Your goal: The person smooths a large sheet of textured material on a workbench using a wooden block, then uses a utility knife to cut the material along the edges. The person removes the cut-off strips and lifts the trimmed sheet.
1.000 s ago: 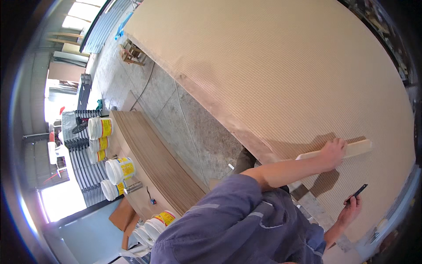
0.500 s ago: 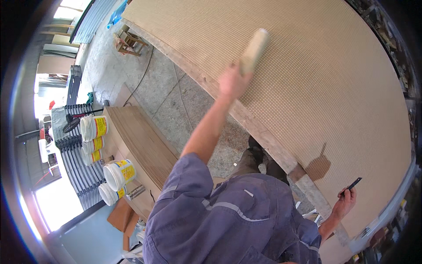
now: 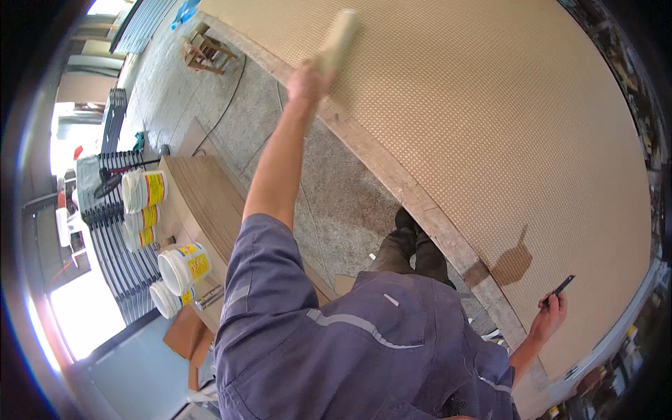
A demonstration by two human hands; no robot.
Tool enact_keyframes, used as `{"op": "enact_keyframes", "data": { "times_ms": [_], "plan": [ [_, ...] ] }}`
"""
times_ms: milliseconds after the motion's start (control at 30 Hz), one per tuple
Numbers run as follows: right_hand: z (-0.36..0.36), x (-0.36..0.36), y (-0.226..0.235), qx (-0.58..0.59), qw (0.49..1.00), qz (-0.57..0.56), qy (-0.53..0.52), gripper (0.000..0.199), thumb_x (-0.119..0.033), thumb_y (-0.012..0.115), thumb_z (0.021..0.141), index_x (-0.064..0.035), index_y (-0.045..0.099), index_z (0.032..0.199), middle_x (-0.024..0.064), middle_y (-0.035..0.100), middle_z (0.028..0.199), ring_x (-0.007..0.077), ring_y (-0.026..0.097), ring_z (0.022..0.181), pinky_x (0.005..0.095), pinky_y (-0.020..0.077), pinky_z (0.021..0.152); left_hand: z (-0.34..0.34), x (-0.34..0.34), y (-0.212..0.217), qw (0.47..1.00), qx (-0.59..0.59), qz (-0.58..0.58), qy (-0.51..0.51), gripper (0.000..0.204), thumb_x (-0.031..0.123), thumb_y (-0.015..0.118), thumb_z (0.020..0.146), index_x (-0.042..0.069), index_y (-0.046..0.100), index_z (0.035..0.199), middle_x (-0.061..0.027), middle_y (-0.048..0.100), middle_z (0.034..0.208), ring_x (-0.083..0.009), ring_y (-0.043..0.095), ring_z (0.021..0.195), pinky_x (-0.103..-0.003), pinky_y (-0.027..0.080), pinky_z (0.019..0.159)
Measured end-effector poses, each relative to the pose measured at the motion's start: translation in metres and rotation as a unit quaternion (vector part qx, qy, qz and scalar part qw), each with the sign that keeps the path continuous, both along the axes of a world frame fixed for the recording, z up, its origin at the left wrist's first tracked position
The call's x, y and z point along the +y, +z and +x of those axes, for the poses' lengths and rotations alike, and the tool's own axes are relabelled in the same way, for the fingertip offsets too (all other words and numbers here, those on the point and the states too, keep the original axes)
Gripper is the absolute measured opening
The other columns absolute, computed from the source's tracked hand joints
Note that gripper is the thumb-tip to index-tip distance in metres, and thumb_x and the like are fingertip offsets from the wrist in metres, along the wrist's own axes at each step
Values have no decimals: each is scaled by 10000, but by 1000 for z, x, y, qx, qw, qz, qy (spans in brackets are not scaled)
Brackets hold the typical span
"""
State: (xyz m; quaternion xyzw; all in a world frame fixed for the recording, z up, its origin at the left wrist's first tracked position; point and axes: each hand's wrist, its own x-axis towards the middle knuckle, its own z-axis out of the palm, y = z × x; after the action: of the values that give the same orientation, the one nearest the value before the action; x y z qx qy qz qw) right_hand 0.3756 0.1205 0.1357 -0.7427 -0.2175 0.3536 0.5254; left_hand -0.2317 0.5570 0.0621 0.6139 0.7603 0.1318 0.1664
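My left hand (image 3: 306, 82) reaches out over the left part of a large tan sheet (image 3: 448, 112) with a dotted, grid-like texture. Its fingers are closed round the near end of a long, pale cream bar (image 3: 340, 38) with rounded ends. Motion blurs the bar, so its exact kind does not show, and whether it touches the sheet I cannot tell. Near the right end of the sheet, my right hand (image 3: 549, 316) grips a slim black utility knife (image 3: 558, 289), pointing up and away. A dark brown patch (image 3: 514, 262) with a thin tail shows on the sheet beside that hand.
A worn wooden edge (image 3: 381, 178) borders the sheet on my side. To my left, several white buckets (image 3: 183, 269) with yellow labels stand by a stack of brown boards (image 3: 203, 183). A small wooden stool (image 3: 208, 52) and a cable (image 3: 234, 98) are on the concrete floor.
My left hand has swept left and farther away along the sheet with the cream bar. The right hand still holds the knife in nearly the same place.
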Motion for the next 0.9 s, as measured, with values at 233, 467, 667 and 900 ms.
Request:
{"op": "enact_keyframes", "data": {
  "times_ms": [233,467,667,900],
  "plan": [
    [-14,97,-5,37,991,81,95,136,-32,575,901,18,618,1020,47,588,820,112,539,690,241,437,585,137,-119,36,977,-24,-146,-153,416,343,607,938,74,590,1255,-90,687,929,-183,663,718,-292,578,559],
    [-59,160,-16,57,972,62,219,119,-35,569,895,-1,624,994,27,573,794,97,512,676,237,402,586,253,-263,23,930,-164,-181,-274,482,410,678,809,45,608,1115,-149,676,940,-298,675,859,-439,547,695],
    [-141,192,-18,97,949,94,286,110,-33,557,907,-4,620,992,25,579,799,92,508,680,232,397,595,218,-333,-21,889,-197,-39,-411,590,484,707,774,101,584,1205,-147,606,1014,-357,638,934,-468,531,761],
    [-276,222,-28,122,900,72,411,130,-13,561,901,-15,632,1009,22,598,798,93,529,679,227,415,598,9,-420,-56,976,-217,-13,-2,632,529,664,827,113,522,1281,-154,582,1080,-372,615,989,-464,525,792]
  ]
}}
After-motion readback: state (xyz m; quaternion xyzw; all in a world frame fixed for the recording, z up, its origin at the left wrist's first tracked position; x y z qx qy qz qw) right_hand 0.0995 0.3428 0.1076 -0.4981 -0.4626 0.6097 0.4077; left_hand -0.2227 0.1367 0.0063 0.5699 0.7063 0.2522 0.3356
